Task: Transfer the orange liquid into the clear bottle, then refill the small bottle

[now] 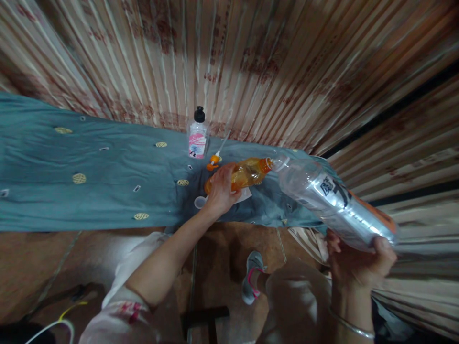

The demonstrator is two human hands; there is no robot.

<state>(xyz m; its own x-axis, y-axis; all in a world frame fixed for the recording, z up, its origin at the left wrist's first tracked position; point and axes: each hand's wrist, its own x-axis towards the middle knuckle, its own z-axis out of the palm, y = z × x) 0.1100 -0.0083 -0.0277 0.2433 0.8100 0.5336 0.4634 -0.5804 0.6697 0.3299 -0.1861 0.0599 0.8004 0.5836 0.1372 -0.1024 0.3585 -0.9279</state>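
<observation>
Head view: clasped amber bottle (249, 173) in left hand (222, 188) over right part of cloth (118, 160), gripped larger clear bottle (332, 200) near its base in right hand (360, 262) at near right, judged step as lining up mouth to mouth, next move as calling for steady alignment.

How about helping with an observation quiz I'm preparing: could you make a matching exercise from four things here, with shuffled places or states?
1. Large clear plastic bottle with silver label
2. Amber plastic bottle
3. Clear plastic bottle with pink label
4. Orange plastic pump top

A. Topped by a black cap
B. In the left hand
C. On the teal cloth, thin tube attached
D. In the right hand

Pairs: 1-D; 2-B; 3-A; 4-C
</observation>
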